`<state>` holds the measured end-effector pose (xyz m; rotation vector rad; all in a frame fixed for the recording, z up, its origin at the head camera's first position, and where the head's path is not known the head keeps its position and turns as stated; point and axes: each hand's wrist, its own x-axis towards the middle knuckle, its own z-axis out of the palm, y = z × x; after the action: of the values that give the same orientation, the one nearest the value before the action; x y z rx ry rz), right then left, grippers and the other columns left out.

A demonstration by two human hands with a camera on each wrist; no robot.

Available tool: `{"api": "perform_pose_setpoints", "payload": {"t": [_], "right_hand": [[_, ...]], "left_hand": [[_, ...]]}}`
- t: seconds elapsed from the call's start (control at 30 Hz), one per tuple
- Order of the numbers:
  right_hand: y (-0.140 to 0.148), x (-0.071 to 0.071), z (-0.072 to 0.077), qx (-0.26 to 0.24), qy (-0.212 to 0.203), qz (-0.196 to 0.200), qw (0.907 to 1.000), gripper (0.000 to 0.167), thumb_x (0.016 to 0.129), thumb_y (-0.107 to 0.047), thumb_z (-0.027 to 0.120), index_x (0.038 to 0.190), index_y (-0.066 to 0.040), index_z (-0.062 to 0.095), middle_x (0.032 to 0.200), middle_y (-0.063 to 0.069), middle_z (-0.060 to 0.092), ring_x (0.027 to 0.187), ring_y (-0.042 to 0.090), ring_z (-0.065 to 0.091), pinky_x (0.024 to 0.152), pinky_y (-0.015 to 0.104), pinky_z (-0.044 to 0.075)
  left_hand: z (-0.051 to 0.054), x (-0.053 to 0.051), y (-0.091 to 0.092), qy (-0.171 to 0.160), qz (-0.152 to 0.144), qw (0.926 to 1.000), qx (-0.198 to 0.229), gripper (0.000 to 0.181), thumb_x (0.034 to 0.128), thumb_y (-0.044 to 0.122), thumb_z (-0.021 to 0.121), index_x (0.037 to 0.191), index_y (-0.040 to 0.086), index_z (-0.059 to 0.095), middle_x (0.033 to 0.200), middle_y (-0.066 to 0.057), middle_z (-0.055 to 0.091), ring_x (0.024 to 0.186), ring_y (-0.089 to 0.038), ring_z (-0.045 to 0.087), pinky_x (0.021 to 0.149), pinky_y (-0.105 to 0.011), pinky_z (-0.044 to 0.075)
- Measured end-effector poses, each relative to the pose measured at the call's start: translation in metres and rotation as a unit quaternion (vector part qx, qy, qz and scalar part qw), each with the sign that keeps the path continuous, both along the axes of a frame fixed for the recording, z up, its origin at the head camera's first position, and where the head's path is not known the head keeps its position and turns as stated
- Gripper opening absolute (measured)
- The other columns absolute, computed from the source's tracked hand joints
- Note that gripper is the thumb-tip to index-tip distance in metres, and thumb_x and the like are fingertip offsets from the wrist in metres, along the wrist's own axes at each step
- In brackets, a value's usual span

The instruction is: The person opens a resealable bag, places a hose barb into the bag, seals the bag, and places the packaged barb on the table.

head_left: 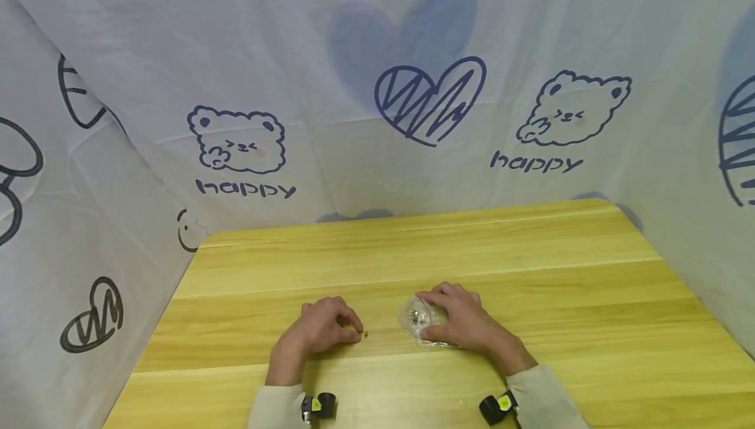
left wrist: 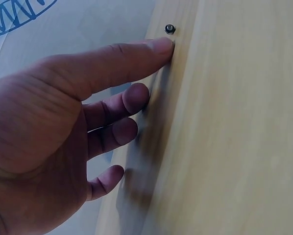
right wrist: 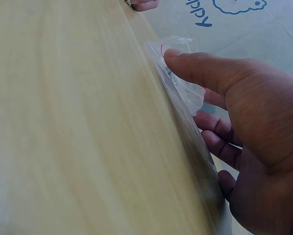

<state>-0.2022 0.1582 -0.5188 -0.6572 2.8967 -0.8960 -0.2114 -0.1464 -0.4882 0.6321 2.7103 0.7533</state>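
Near the middle of the table, my left hand (head_left: 321, 325) has its thumb and index fingertips down at the wood. A small metal nut (left wrist: 170, 29) lies just beyond the thumb tip in the left wrist view, apart from it. Whether anything sits between those fingertips is hidden. My right hand (head_left: 463, 317) holds a clear plastic bag (head_left: 407, 324) against the table, thumb on one side and fingers on the other. Small shiny metal pieces (head_left: 415, 316) show inside the bag. In the right wrist view the thumb presses on the bag's crinkled film (right wrist: 190, 95).
The wooden table (head_left: 377, 252) has light yellow grain and a rounded far corner on each side. A white cloth (head_left: 330, 173) printed with hearts and bears hangs behind it and along the sides. Black devices are strapped at both wrists.
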Motion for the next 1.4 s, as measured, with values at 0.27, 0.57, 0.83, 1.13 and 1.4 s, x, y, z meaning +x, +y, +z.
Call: {"api": "perform_pose_setpoints", "payload": {"t": [0.27, 0.57, 0.83, 1.13, 1.4], "right_hand": [[0.000, 0.001, 0.000, -0.004, -0.001, 0.000, 1.0000, 0.069, 0.074, -0.050, 0.078, 0.135, -0.027, 0.057, 0.115, -0.009, 0.056, 0.108, 0.015, 0.049, 0.088, 0.041, 0.030], [-0.001, 0.001, 0.002, -0.006, -0.002, -0.001, 1.0000, 0.068, 0.075, -0.049, 0.078, 0.135, -0.026, 0.057, 0.115, -0.008, 0.056, 0.108, 0.015, 0.049, 0.088, 0.042, 0.030], [-0.001, 0.002, 0.002, -0.002, -0.001, 0.002, 1.0000, 0.068, 0.075, -0.049, 0.078, 0.135, -0.026, 0.057, 0.116, -0.007, 0.057, 0.109, 0.016, 0.050, 0.089, 0.042, 0.030], [0.000, 0.001, 0.002, 0.000, -0.004, -0.004, 1.0000, 0.069, 0.074, -0.047, 0.079, 0.136, -0.026, 0.057, 0.115, -0.008, 0.057, 0.108, 0.015, 0.050, 0.089, 0.040, 0.030], [-0.001, 0.001, 0.002, -0.005, -0.003, -0.004, 1.0000, 0.069, 0.074, -0.049, 0.078, 0.135, -0.026, 0.057, 0.115, -0.008, 0.057, 0.108, 0.015, 0.049, 0.090, 0.042, 0.031]], "left_hand": [[0.000, 0.000, 0.004, 0.023, -0.015, 0.9995, -0.017, 0.007, 0.0854, 0.028, 0.072, 0.080, 0.031, 0.073, 0.089, 0.017, 0.063, 0.091, -0.009, 0.054, 0.081, -0.043, 0.030], [-0.003, 0.002, 0.014, 0.047, -0.011, 0.9985, -0.024, 0.011, 0.0949, 0.022, 0.061, 0.084, 0.024, 0.064, 0.101, 0.004, 0.055, 0.102, -0.018, 0.050, 0.082, -0.046, 0.030], [-0.003, 0.000, 0.016, 0.011, 0.006, 0.9978, 0.065, 0.007, 0.0971, 0.022, 0.058, 0.092, 0.020, 0.063, 0.090, 0.008, 0.059, 0.084, -0.011, 0.054, 0.102, -0.064, 0.030], [-0.005, -0.003, 0.020, 0.008, 0.009, 0.9959, 0.089, 0.006, 0.0975, 0.024, 0.058, 0.095, 0.019, 0.062, 0.080, 0.008, 0.058, 0.070, -0.007, 0.051, 0.064, -0.022, 0.044], [-0.003, -0.003, 0.034, 0.025, 0.017, 0.9873, 0.156, 0.006, 0.0951, 0.019, 0.062, 0.099, 0.017, 0.059, 0.090, 0.006, 0.059, 0.070, -0.010, 0.051, 0.060, -0.023, 0.045]]}}
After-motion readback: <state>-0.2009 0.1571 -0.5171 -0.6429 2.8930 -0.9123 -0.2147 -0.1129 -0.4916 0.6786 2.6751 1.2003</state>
